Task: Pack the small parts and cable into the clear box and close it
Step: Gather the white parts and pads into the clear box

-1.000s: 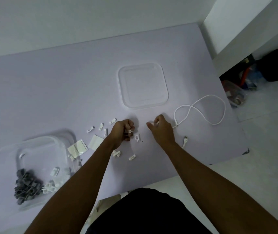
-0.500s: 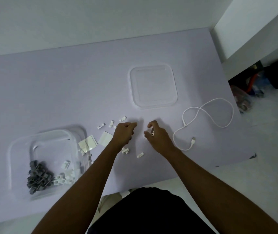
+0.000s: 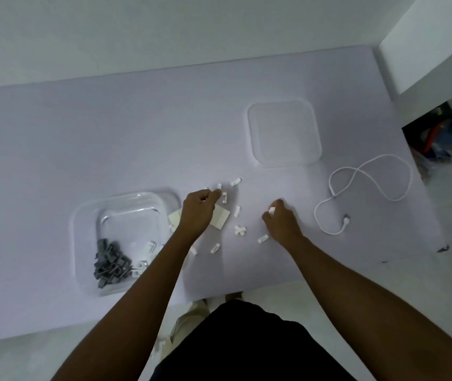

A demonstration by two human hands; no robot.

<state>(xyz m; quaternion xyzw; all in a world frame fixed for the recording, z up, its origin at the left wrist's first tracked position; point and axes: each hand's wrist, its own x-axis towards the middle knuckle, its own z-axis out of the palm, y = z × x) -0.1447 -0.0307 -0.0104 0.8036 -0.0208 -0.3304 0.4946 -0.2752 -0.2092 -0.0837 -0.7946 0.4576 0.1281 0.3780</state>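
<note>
Head-worn view, steeply down onto table [image 3: 109, 133]

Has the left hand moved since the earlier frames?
Yes. Against the square clear lid, the left hand, pinching a small white clip, has shifted left toward the clear plastic box and now overlaps the flat white pads.

On my feed the table [image 3: 109, 133] reads as plain pale lilac, no pattern. The clear box [image 3: 87, 215] is colourless, with a heap of dark grey clips [image 3: 110, 262] and a few white clips [image 3: 147, 247] inside. The lid [image 3: 283, 133] is colourless too. I see white for the cable [image 3: 370, 171], the loose small parts [image 3: 240, 230] and the piece [image 3: 271, 210] pinched in the right hand [image 3: 282, 224]; the square pads [image 3: 220, 220] look cream, the person's clothing [image 3: 246, 345] black
</note>
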